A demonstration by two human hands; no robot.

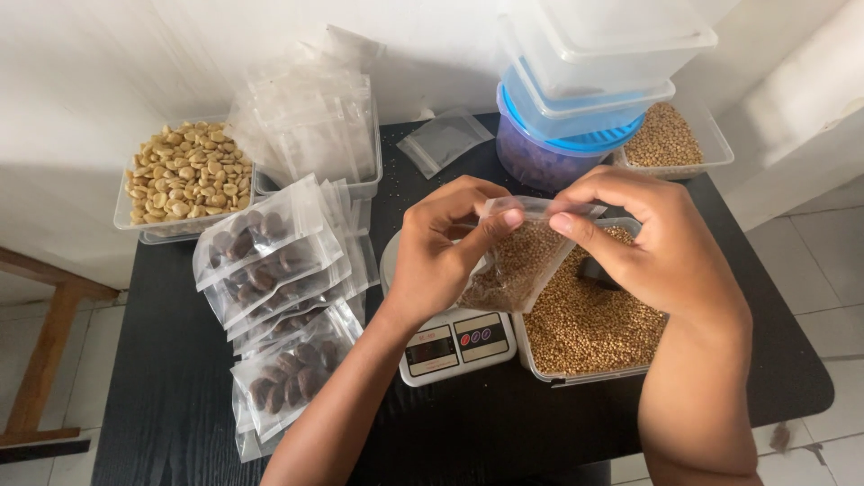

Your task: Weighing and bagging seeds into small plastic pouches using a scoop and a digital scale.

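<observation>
From my head camera: my left hand [441, 247] and right hand [652, 243] both pinch the top edge of a small clear pouch [517, 261], which hangs over the scale [450, 337] just left of the seed tub [589, 319]. The pouch is already well filled with small round brownish seeds; its mouth looks not yet sealed, so I judge closing remains. A row of filled pouches [270, 288] of dark, smooth nuts lies at left, glossy and overlapping. Behind them are empty bags [310, 121] in a tray and pale, lumpy peanuts [184, 171] in a clear tub.
</observation>
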